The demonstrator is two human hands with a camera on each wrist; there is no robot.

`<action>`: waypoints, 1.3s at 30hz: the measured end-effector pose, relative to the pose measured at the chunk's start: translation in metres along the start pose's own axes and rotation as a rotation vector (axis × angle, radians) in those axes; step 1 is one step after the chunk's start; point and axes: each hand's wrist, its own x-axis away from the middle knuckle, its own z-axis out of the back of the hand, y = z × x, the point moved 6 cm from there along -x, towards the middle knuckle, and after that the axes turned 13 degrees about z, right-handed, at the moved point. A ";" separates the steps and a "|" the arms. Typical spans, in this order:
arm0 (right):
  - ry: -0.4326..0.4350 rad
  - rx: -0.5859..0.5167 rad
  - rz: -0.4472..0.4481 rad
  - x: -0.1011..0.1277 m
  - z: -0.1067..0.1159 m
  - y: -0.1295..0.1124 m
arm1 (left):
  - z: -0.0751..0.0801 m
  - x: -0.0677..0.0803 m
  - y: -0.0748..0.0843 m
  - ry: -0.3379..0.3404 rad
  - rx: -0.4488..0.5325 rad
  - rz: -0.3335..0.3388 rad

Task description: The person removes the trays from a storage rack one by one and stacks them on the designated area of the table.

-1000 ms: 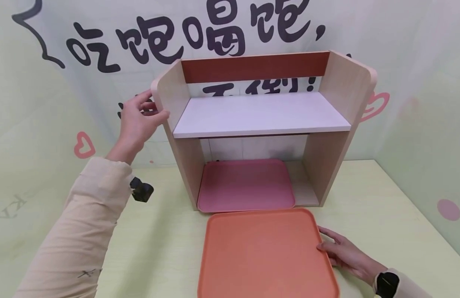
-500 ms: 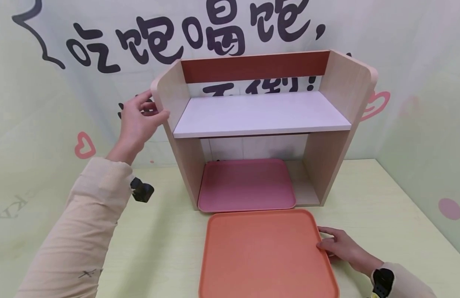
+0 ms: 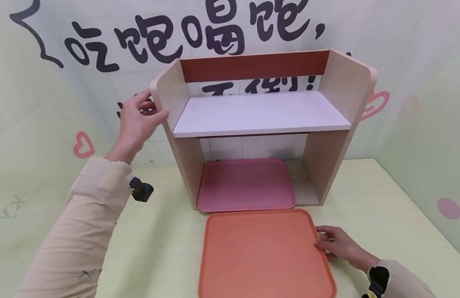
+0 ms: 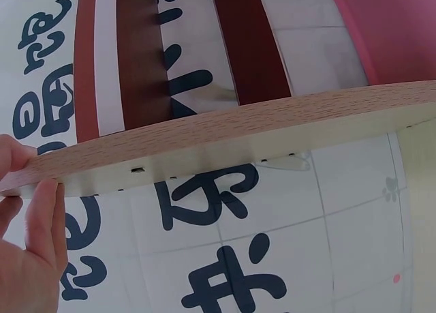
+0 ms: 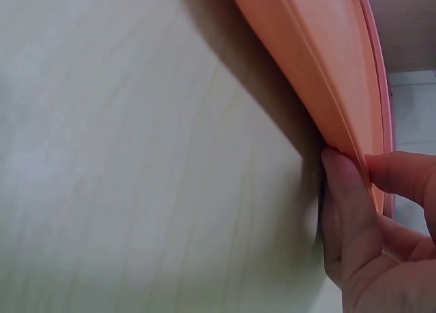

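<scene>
A two-level wooden shelf stands on the table. My left hand grips the upper front edge of its left side panel; in the left wrist view thumb and fingers lie on either side of that panel. At the right, my right hand pinches the right rim of an orange tray, thumb on one face and fingers on the other, as the right wrist view shows. A pink tray lies in the shelf's lower level, its front edge close to the orange tray's far edge. The orange tray's near edge is out of view.
The pale wooden table extends to both sides of the shelf. A white board forms the upper level. Behind stands a wall covering with large dark lettering, and another wall bounds the right side.
My right hand and the orange tray have shifted very slightly to the left. The left hand keeps its grip on the shelf panel, and the pink tray stays in place.
</scene>
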 end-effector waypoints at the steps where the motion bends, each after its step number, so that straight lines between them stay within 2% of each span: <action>1: 0.004 0.005 0.005 -0.001 -0.001 0.000 | 0.000 0.000 0.000 0.001 0.000 0.002; 8: 0.023 0.050 0.060 -0.004 -0.006 -0.005 | 0.000 0.000 0.000 -0.008 0.008 0.007; 18: 0.031 0.094 0.056 -0.008 -0.011 -0.011 | 0.001 -0.001 -0.002 -0.007 0.017 0.015; 26: -0.005 0.037 0.036 -0.012 -0.012 -0.011 | -0.001 -0.002 -0.001 -0.016 0.023 0.019; 29: -0.031 0.018 0.030 -0.013 -0.010 -0.010 | 0.000 -0.002 -0.001 -0.012 0.019 0.015; 33: -0.047 0.070 0.033 -0.017 -0.005 -0.011 | -0.001 -0.002 0.000 -0.012 0.013 0.010; 36: -0.028 0.127 0.056 -0.022 0.002 -0.015 | -0.001 -0.001 0.000 -0.014 0.013 0.012; 39: 0.008 0.139 0.104 -0.031 0.011 -0.023 | -0.001 -0.001 -0.001 -0.013 0.013 0.018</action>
